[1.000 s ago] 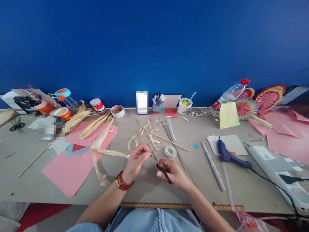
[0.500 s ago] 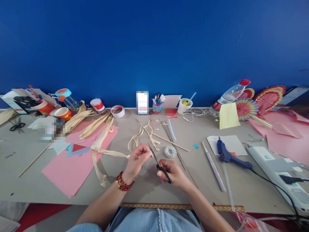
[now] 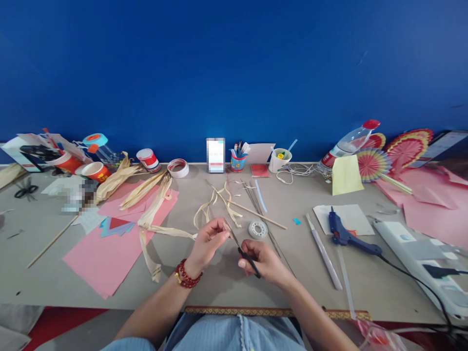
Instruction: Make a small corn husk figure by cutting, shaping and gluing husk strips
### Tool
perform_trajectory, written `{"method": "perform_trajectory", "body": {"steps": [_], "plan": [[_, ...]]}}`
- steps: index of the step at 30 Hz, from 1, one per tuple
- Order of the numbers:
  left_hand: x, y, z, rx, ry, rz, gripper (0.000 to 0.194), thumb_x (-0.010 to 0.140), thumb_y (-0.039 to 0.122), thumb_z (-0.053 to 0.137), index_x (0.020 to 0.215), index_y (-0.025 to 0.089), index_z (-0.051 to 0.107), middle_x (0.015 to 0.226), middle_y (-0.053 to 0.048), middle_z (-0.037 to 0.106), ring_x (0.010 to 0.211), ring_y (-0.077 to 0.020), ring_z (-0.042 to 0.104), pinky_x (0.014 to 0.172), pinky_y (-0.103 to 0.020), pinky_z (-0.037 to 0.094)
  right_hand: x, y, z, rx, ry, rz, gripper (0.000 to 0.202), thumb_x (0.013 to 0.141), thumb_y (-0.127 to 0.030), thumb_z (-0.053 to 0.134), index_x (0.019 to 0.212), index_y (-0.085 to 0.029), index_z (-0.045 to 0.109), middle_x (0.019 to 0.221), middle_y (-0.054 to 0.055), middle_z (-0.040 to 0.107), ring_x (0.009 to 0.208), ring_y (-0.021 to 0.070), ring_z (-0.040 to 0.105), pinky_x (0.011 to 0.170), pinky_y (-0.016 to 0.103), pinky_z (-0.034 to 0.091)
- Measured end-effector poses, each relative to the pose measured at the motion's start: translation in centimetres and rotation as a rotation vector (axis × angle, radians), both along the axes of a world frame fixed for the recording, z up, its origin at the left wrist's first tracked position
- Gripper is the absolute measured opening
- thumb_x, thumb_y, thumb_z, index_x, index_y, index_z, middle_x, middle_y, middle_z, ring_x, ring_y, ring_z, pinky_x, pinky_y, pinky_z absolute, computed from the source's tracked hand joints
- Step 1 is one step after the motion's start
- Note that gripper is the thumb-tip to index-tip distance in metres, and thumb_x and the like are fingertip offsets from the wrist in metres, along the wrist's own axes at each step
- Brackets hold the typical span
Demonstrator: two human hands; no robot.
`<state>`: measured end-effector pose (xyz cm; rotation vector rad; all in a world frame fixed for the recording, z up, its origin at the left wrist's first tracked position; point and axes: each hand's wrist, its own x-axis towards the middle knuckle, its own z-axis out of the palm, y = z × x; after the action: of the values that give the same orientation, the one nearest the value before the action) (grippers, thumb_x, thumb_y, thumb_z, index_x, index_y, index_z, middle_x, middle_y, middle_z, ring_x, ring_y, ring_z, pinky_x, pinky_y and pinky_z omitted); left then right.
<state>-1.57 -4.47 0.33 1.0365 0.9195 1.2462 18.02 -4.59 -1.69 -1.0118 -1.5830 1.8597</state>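
Observation:
My left hand (image 3: 209, 246), with red bead bracelets at the wrist, is closed in a pinch on a strip of dried corn husk. Only a small pale bit shows at the fingertips. Another length of husk (image 3: 171, 232) runs from the left up to this hand. Black-handled scissors (image 3: 249, 262) are gripped in my right hand (image 3: 265, 263), their blades pointing up and left to the left fingertips. Just beyond the hands lie thin split husk strips (image 3: 219, 197), a wooden stick (image 3: 259, 214) and a small tape roll (image 3: 258, 229).
Pink paper sheets (image 3: 106, 258) with husks on them lie to the left. On the right are a craft knife (image 3: 323, 253), a blue glue gun (image 3: 343, 234) and a white power strip (image 3: 420, 263). Cups, a phone (image 3: 215, 156) and a bottle (image 3: 351, 141) line the blue wall.
The scissors have turned slightly in my right hand, so the handle loops now look narrower, and the blades appear closer together. My left hand has hardly moved.

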Motion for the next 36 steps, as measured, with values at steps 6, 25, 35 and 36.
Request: {"method": "perform_trajectory", "body": {"steps": [6, 25, 35, 36], "plan": [[0.0, 0.0, -0.1, -0.014, -0.022, -0.003, 0.016, 0.084, 0.023, 0.063, 0.075, 0.018, 0.051, 0.083, -0.001, 0.058, 0.075, -0.0137, 0.049, 0.073, -0.026, 0.039, -0.1, 0.0, 0.3, 0.008, -0.02, -0.011, 0.055, 0.07, -0.066, 0.074, 0.068, -0.021, 0.043, 0.052, -0.004, 0.053, 0.046, 0.0088, 0.04, 0.047, 0.022, 0.026], [0.2, 0.0, 0.2, 0.028, 0.026, -0.042, 0.017, 0.088, 0.026, 0.065, 0.075, 0.017, 0.058, 0.083, -0.001, 0.056, 0.076, -0.0132, 0.05, 0.073, -0.025, 0.039, -1.9, 0.4, 1.9, -0.013, 0.161, -0.461, 0.035, 0.065, -0.042, 0.085, 0.079, -0.02, 0.062, 0.076, 0.002, 0.068, 0.068, 0.0164, 0.06, 0.062, 0.026, 0.045], [0.4, 0.0, -0.4, -0.057, 0.028, -0.045, 0.025, 0.083, 0.035, 0.07, 0.073, 0.017, 0.056, 0.073, 0.001, 0.05, 0.071, -0.0124, 0.046, 0.066, -0.023, 0.038, -3.3, 1.2, 2.5, 0.031, 0.233, -0.515, 0.026, 0.063, -0.023, 0.078, 0.08, -0.02, 0.058, 0.074, -0.002, 0.061, 0.064, 0.0122, 0.054, 0.055, 0.021, 0.041], [0.4, 0.0, -0.3, -0.062, 0.034, -0.045, 0.025, 0.083, 0.035, 0.071, 0.074, 0.017, 0.056, 0.074, 0.001, 0.05, 0.071, -0.0127, 0.046, 0.066, -0.024, 0.038, -3.3, 1.2, 2.6, 0.03, 0.229, -0.509, 0.025, 0.063, -0.022, 0.077, 0.079, -0.02, 0.058, 0.073, -0.002, 0.061, 0.062, 0.0118, 0.053, 0.054, 0.021, 0.04]]}}
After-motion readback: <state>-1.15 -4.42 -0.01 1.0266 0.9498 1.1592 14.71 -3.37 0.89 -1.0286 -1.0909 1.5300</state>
